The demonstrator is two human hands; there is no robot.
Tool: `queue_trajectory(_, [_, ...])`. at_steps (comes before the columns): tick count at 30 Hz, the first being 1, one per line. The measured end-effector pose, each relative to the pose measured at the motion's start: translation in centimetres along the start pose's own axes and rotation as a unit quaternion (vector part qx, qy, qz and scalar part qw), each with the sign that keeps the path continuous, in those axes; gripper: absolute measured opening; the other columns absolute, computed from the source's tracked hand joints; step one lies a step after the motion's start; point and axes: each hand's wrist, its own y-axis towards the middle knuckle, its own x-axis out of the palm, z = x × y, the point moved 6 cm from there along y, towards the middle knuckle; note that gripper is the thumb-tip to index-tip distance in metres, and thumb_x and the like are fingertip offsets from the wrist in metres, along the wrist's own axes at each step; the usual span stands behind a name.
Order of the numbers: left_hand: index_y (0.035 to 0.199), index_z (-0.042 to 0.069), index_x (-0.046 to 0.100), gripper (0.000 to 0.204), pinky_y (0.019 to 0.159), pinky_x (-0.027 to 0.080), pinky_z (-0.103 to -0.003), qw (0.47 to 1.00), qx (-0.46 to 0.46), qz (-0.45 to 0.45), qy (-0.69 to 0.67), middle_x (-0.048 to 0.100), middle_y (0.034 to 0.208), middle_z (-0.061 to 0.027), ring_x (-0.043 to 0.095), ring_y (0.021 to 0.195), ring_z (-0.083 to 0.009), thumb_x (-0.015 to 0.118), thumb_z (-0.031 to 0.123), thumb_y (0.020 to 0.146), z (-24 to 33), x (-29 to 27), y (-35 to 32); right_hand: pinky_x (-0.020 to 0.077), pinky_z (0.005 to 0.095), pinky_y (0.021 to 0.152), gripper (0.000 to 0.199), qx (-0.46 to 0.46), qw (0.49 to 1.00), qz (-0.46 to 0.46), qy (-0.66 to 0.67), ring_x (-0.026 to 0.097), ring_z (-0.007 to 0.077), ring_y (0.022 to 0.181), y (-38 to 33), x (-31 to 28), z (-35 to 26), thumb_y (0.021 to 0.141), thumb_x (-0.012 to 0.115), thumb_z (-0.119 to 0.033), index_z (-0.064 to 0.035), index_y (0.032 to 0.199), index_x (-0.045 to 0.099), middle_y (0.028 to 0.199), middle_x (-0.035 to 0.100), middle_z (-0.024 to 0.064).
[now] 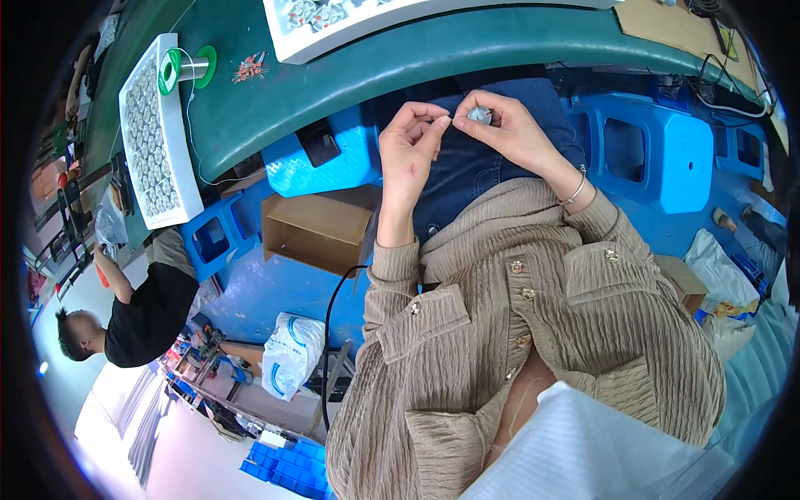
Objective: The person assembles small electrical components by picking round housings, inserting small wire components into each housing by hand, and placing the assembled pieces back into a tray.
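A long green workbench (350, 75) is curving across the top, carrying a white tray of small grey parts (158, 133) with a green solder spool (187, 67) beside it, while an open cardboard box (315, 229) is sitting on the blue floor below. Just under the bench edge, over the person's denim lap, the right hand (512, 129) is pinching a small round grey part (478, 114) between thumb and fingertips. The left hand (411, 146) is closing its thumb and forefinger right beside that part, though I cannot tell whether anything is between them.
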Motion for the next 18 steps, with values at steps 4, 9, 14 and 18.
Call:
queue_trajectory(4, [0.102,-0.003,0.065,0.009,0.051,0.039,-0.018,1.0,-0.024,-0.006,0.012,0.065,0.079,-0.0046,0.049,0.058,-0.0063,0.066,-0.004,0.093,-0.4,-0.3,0.1,0.044,0.0193,0.071,0.008,0.024,1.0,0.001,-0.002,0.055,0.0063,0.077,-0.1,0.1,-0.1,0.096,0.066,-0.008,-0.0049,0.104,0.066,0.09,0.065,-0.0009])
queue_trajectory(9, [0.102,-0.003,0.066,0.009,0.05,0.038,-0.018,0.997,-0.007,0.065,-0.048,0.065,0.079,-0.005,0.049,0.058,-0.006,0.066,-0.004,0.093,-0.6,-0.3,0.1,0.0538,0.0241,0.077,0.022,0.032,0.977,0.02,0.209,0.068,0.0132,0.091,0.1,0.7,0.9,0.096,0.064,-0.002,-0.0026,0.118,0.062,0.104,0.069,0.0042])
queue_trajectory(14, [0.101,-0.002,0.065,0.008,0.049,0.038,-0.018,0.996,0.003,0.079,-0.049,0.066,0.08,-0.0057,0.05,0.058,-0.0058,0.065,-0.004,0.093,-0.5,-0.2,0.1,0.0591,0.0295,0.082,0.037,0.094,0.986,-0.048,0.128,0.072,0.0219,0.102,-0.1,1.4,1.3,0.095,0.062,0.003,-0.0008,0.131,0.056,0.117,0.069,0.0083])
queue_trajectory(18, [0.1,-0.002,0.065,0.007,0.05,0.038,-0.018,0.996,0.01,0.077,-0.031,0.067,0.081,-0.006,0.05,0.059,-0.0056,0.065,-0.003,0.094,-0.8,0.0,0.2,0.0592,0.0288,0.079,0.039,0.059,0.994,-0.037,0.089,0.072,0.0204,0.097,-0.2,1.7,1.6,0.094,0.064,0.003,-0.0017,0.133,0.057,0.114,0.07,0.0086])
